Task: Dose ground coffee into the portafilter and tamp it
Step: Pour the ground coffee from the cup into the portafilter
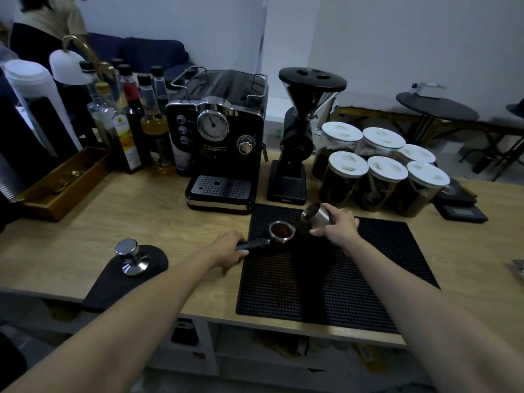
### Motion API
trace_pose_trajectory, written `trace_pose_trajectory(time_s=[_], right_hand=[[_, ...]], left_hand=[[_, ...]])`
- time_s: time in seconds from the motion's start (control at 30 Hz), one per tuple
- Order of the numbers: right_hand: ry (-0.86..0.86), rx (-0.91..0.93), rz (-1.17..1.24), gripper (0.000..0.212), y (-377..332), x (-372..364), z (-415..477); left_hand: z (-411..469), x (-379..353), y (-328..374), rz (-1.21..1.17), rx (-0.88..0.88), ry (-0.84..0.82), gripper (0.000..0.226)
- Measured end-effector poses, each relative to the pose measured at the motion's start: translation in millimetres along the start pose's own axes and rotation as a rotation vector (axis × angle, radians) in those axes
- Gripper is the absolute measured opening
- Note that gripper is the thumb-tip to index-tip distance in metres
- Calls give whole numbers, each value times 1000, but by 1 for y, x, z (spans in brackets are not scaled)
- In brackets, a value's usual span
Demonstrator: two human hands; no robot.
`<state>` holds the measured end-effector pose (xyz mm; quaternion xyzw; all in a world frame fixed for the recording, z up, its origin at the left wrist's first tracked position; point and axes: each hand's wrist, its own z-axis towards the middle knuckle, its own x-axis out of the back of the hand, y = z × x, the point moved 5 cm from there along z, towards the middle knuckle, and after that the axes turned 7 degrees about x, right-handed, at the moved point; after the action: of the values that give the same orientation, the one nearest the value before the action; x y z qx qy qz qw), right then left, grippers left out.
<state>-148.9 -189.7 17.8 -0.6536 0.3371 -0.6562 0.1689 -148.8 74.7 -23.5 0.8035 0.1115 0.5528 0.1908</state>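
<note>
A steel portafilter [281,232] sits on the black rubber mat [368,265], its basket holding brown ground coffee. My left hand [228,248] grips its black handle at the mat's left edge. Just right of the basket, my right hand [337,224] holds a steel dosing cup [316,213] tipped on its side, its mouth pointing left toward the portafilter. A shiny steel tamper [131,258] stands upright on a black tamping pad [124,276] at the counter's front left, apart from both hands.
Behind the mat stand a black espresso machine [224,143] and a black grinder [297,137]. Several white-lidded jars [380,171] and a scale [462,211] sit at the right. Syrup bottles [133,120] and a wooden tray [62,182] fill the left. A person stands at the far left.
</note>
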Motion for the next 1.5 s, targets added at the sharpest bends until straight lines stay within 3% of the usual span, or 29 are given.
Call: trace_pose_trajectory(time_s=[0.17, 0.27, 0.6, 0.77, 1.5], right_hand=[[-10, 13, -34, 79, 0, 2, 0], [-48, 47, -183, 80, -6, 1, -2], [-75, 553, -860, 68, -48, -13, -16], [-88, 663, -1021, 70, -56, -21, -20], [-105, 713, -1052, 71, -65, -26, -20]], left_hand=[[0, -6, 8, -14, -13, -19, 34], [2, -11, 12, 25, -7, -55, 36], [4, -9, 15, 66, -19, -89, 38], [3, -8, 15, 71, -25, -102, 40], [4, -6, 15, 86, -36, -129, 39]])
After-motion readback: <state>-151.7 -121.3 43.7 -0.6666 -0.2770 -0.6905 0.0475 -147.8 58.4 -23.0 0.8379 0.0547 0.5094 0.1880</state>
